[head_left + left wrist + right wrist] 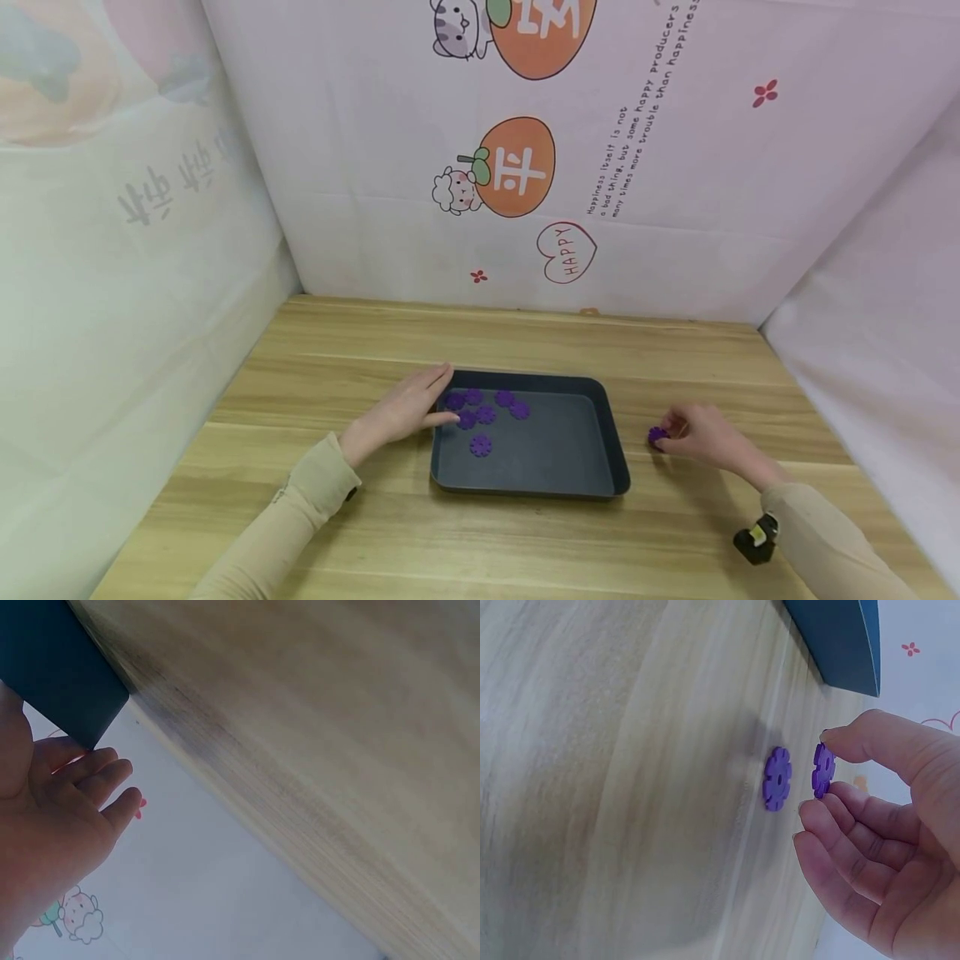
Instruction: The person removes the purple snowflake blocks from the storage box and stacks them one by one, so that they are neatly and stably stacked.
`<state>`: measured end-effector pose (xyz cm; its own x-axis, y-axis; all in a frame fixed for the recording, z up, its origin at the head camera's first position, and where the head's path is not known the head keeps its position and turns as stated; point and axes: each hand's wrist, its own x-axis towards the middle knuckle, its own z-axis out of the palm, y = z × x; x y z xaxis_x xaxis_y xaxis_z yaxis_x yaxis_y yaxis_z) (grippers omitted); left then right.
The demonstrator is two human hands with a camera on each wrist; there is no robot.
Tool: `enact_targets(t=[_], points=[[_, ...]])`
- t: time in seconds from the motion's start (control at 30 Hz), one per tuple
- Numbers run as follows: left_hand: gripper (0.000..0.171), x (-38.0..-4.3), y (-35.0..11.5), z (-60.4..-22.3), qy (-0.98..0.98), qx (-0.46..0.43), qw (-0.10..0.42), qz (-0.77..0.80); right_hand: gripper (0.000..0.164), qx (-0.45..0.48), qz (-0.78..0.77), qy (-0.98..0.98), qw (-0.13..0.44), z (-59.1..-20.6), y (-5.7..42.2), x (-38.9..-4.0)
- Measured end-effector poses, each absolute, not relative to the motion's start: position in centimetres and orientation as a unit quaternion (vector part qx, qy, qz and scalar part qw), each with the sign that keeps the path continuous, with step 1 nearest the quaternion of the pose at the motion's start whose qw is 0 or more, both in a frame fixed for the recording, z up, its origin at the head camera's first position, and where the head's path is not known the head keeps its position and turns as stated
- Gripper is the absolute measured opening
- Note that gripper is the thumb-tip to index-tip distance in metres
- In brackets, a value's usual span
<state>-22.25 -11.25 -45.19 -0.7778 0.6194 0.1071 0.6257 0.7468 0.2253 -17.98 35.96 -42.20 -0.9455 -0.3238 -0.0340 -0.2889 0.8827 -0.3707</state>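
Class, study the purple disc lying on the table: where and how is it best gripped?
Probably by pinching the disc from above, at opposite edges of its notched rim: it lies flat on the table, its rim exposed and underside hidden.

I see the left arm [283, 517] slanting from the lower left of the head view, left hand [401, 410] with thumb [444, 418] apart from straight fingers [437, 379], and the right arm [832, 533] from the lower right, right hand [703, 433] curled into a pinch.
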Motion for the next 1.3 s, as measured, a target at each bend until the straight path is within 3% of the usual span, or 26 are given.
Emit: enact_targets(t=[1.3], points=[[0.084, -22.5, -11.5, -45.2, -0.936, -0.329, 0.000, -0.122, 0.022, -0.169, -0.171, 0.969, 0.052, -43.8, 36.4, -18.5]])
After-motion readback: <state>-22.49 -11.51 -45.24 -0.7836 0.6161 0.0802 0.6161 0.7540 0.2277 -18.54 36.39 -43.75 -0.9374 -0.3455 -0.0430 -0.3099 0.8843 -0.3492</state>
